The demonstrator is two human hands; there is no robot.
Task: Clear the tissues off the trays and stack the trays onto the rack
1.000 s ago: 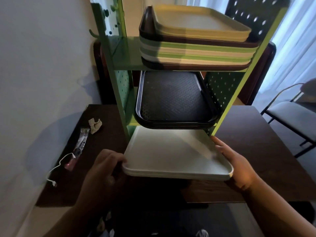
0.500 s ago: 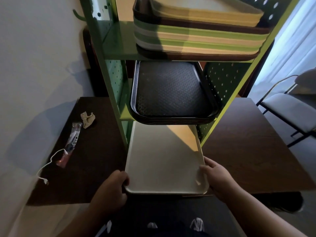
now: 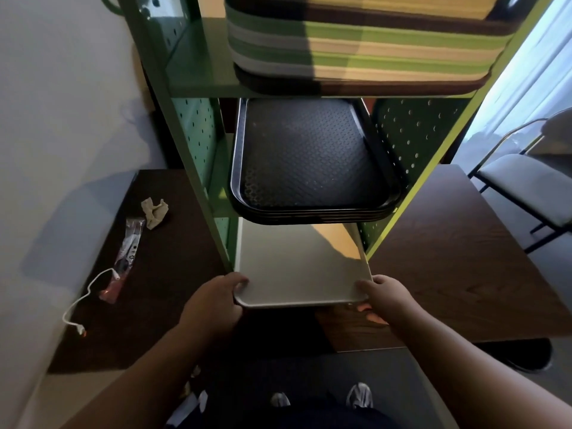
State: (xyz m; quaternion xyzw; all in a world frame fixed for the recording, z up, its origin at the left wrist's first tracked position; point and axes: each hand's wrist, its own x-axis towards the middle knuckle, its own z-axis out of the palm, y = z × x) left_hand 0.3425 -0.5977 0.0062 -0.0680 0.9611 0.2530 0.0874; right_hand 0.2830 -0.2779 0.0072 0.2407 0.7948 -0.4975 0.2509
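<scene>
A pale grey tray lies partly inside the bottom level of the green rack, its near edge sticking out toward me. My left hand grips the tray's near left corner. My right hand grips the near right corner, thumb on top and fingers underneath. A stack of black trays fills the middle shelf. Green, cream and brown trays are piled on the top shelf. A crumpled tissue lies on the dark table left of the rack.
A plastic packet and a white cable lie on the table's left side by the wall. A grey chair stands to the right. My shoes show below the table edge.
Both hands have pushed the grey tray deeper into the rack's bottom level, and the view has moved closer.
</scene>
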